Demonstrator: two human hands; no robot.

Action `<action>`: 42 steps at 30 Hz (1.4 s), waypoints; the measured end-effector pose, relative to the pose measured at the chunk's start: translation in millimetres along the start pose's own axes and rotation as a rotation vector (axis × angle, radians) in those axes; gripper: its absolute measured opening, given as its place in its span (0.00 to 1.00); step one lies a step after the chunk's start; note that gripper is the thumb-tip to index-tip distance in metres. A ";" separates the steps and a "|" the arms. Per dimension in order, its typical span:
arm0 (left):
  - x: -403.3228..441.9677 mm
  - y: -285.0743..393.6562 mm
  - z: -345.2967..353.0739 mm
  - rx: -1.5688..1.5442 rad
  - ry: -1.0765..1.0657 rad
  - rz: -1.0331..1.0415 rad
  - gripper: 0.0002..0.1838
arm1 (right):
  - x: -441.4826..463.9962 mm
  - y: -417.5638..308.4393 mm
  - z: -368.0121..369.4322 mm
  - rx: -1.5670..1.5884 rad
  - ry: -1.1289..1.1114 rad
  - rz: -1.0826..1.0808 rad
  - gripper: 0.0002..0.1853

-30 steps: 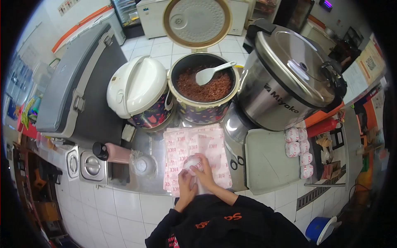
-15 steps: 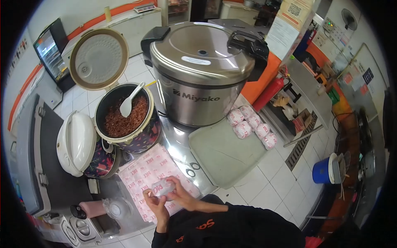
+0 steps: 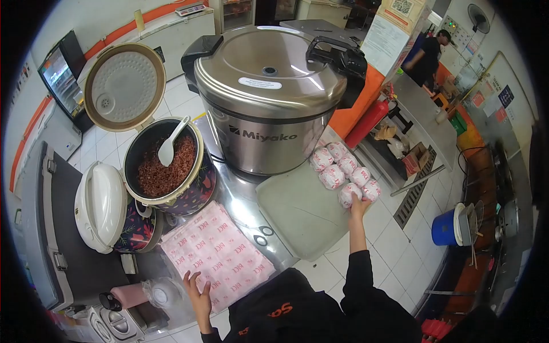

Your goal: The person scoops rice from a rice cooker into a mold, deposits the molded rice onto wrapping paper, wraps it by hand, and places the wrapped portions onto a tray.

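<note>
My right hand (image 3: 358, 207) reaches to the tray's right side, its fingers on a round paper-wrapped rice bundle (image 3: 346, 195). This bundle sits against several similar wrapped bundles (image 3: 331, 176) grouped along the right edge of the grey-green tray (image 3: 300, 211). Over the left edge of a stack of pink-printed wrapping paper (image 3: 220, 251), my left hand (image 3: 198, 294) has its fingers apart and nothing in them. Behind the paper, an open pot (image 3: 197, 166) holds reddish-brown rice (image 3: 166, 171), with a white rice paddle (image 3: 167, 153) resting in it.
A large steel Miyako rice cooker (image 3: 266, 123) stands behind the tray. On the left are a white-lidded pot (image 3: 103, 206), a pink bottle (image 3: 127, 296) and a dark case (image 3: 74, 240). Another person (image 3: 426, 60) stands at the back right.
My right hand has carried the wrapped bundle from above the paper stack to the tray's group. My left hand has let go and moved down-left. A person now shows at the back.
</note>
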State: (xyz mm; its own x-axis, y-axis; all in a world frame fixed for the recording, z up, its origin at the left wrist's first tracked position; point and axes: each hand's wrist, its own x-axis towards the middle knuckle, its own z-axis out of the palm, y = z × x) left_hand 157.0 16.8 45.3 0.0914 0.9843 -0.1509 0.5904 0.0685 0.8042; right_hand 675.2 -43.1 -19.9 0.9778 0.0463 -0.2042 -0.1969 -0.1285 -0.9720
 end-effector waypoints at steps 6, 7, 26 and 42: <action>-11.8 -35.5 -33.6 0.152 0.242 -0.018 0.21 | 3.2 0.2 1.2 -0.686 0.074 -0.423 0.26; -13.8 -51.5 -42.2 0.201 0.378 -0.011 0.21 | -16.0 -20.1 1.7 -0.993 0.173 -0.645 0.26; 15.0 -62.4 -58.8 0.495 0.706 -0.309 0.41 | -312.6 -198.9 389.5 -0.894 -0.988 -2.040 0.09; 60.2 25.9 -45.0 -1.884 0.323 0.071 0.36 | -330.0 -240.6 417.5 -1.486 -1.131 -1.884 0.14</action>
State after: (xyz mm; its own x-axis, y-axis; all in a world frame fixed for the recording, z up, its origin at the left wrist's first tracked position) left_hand 141.7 85.2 83.0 -0.1892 0.9661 -0.1756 -0.9365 -0.1238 0.3280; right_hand 370.2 386.1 232.7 -0.3762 0.9119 -0.1643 0.8502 0.4102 0.3299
